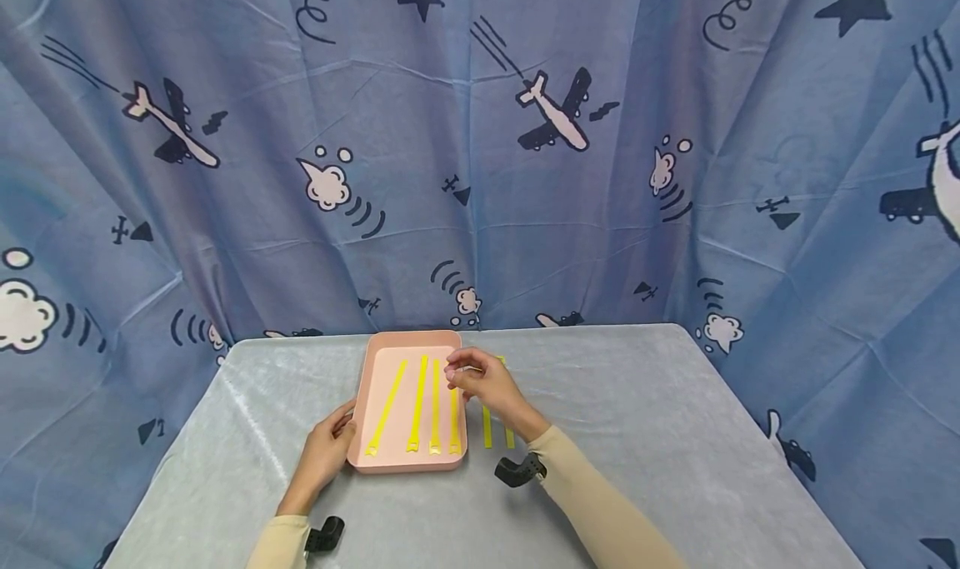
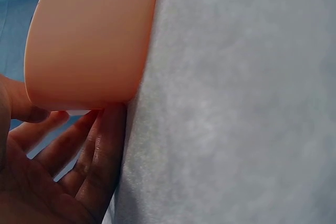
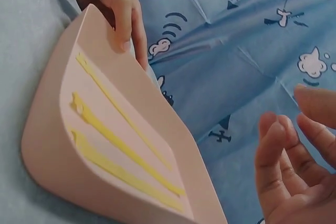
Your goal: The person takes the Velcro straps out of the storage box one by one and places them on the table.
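Pink plastic tray [image 1: 375, 361] is sat on a grey velvety tablecloth [image 1: 637, 402], up near the far edge of the table. 4 yellow strips [image 1: 417, 403] are laid lengthwise inside it, side by side, and 2 more yellow strips [image 1: 487, 427] are left on the cloth just beside the tray's right wall, partly hidden under the right arm.

Left hand [image 1: 326, 451] is pressed against the tray's near-left corner, with the thumb hooked over the rim; the fingers are seen cupped against the outer wall in the left wrist view, so the tray is gripped there.

Right hand [image 1: 480, 377] is held above the tray's right edge with fingertips drawn toward each other. Whether anything is actually pinched can't be told from the head view, and in the right wrist view the fingers [image 3: 283, 161] look loosely bent with nothing seen between them.

Blue curtain [image 1: 480, 136] printed with planes and clouds is hung all around the back. Black wrist-camera mounts [image 1: 517, 470] are strapped on both sleeves.
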`<state>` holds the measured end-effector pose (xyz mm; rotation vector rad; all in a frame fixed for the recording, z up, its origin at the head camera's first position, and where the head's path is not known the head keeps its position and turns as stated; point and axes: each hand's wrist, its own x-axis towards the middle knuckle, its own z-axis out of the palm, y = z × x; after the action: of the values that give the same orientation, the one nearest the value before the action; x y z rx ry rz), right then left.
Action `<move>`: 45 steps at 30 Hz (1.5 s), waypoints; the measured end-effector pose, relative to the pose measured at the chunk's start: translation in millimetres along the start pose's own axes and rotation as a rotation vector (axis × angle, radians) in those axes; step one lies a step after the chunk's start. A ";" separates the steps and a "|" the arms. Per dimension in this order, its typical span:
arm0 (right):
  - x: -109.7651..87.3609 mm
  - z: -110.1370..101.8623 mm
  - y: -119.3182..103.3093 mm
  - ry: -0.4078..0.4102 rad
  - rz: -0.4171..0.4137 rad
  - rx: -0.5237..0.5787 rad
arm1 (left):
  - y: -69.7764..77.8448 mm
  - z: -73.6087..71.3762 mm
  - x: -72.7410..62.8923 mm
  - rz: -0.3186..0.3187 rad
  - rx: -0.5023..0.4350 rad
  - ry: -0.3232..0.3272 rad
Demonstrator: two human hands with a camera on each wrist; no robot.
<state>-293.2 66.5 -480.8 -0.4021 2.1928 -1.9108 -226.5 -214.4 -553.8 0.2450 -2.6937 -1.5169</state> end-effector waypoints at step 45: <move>50.2 61.3 -11.3 -0.180 -0.147 -0.389 | 0.1 1.5 1.3 0.025 -0.017 0.016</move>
<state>-319.5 -9.0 -477.1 -0.7854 2.4627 -1.4330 -228.0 -213.3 -554.5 0.2217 -2.6604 -1.5234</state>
